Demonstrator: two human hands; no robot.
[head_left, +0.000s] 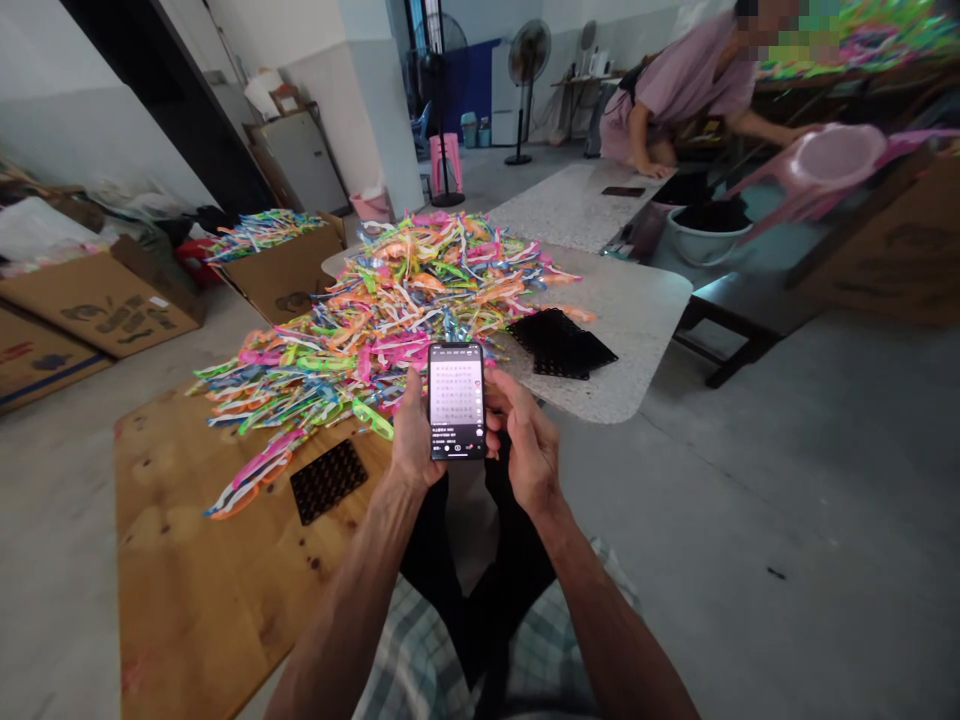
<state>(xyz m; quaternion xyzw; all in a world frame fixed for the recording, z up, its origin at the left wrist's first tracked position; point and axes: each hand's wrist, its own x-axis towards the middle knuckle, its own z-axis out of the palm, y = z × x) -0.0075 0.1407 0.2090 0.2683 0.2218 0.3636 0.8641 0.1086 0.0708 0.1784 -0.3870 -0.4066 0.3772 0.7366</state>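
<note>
A smartphone with a lit screen is upright in my left hand, whose thumb lies along its left edge. Fingertips curl round the phone's right side. Close by that side is my right hand, its fingers partly bent and apart, the foremost reaching the phone's edge. On the screen are a pale page of small marks and a dark strip below, too small to read. Just beyond the phone spreads a big heap of colourful plastic glasses frames in pink, orange, green, blue and white.
A black perforated sheet lies on the wooden board; more black sheets rest on the speckled table. Cardboard boxes stand left. At back right, a person leans over, one hand at a pink stool.
</note>
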